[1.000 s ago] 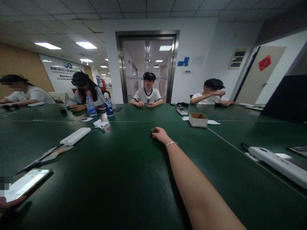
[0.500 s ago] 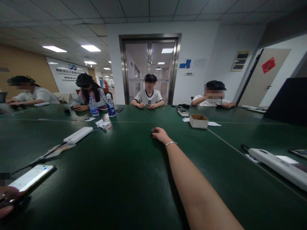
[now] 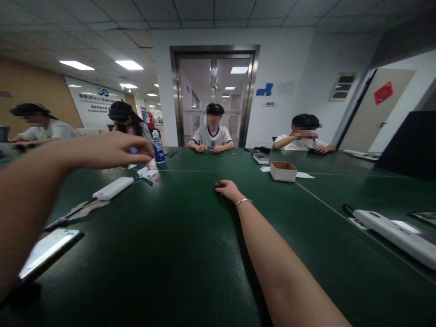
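Note:
My right hand (image 3: 229,190) rests on the dark green table (image 3: 163,254), wrist down, with a silver bracelet (image 3: 243,202) on it. Between its fingertips is a small dark metallic piece (image 3: 218,183), too small to name. From the left reaches my left hand (image 3: 131,149), raised above the table and a little blurred. Its thumb and forefinger curve together at the tips; anything between them cannot be made out. Behind it, a water bottle (image 3: 158,147) is partly visible. Under the left forearm lies a lit phone (image 3: 51,250), partly covered.
A white power strip (image 3: 113,188) with a cable lies left, near paper scraps (image 3: 147,172). An open box (image 3: 283,172) stands right of centre. Another white strip (image 3: 391,231) and a black panel (image 3: 412,145) are at right. Several people sit across the table.
My left hand has come up from the lower left, beside the phone, and swung forward over the table. My right hand stays in place with the small metallic piece.

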### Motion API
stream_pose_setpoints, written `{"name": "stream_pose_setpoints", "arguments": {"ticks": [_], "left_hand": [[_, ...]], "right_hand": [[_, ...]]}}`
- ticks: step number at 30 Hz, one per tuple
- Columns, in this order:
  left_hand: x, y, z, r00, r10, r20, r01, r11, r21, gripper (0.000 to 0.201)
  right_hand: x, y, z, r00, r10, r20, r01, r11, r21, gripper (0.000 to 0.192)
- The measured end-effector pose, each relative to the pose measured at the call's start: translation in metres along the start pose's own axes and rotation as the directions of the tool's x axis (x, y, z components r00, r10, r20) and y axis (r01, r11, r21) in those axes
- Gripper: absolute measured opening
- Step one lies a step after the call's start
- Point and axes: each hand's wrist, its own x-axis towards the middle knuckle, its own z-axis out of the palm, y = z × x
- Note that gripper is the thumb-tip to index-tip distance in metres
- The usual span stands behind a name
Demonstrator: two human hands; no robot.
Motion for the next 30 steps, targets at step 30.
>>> {"name": "stream_pose_setpoints", "arguments": {"ticks": [30], "left_hand": [[0.137, 0.123, 0.253, 0.995, -0.075, 0.063, 0.062, -0.018, -0.998, 0.021]], "right_hand": [[-0.006, -0.014, -0.009, 0.998, -0.022, 0.060, 0.011, 0.985, 0.170, 0.031]]}}
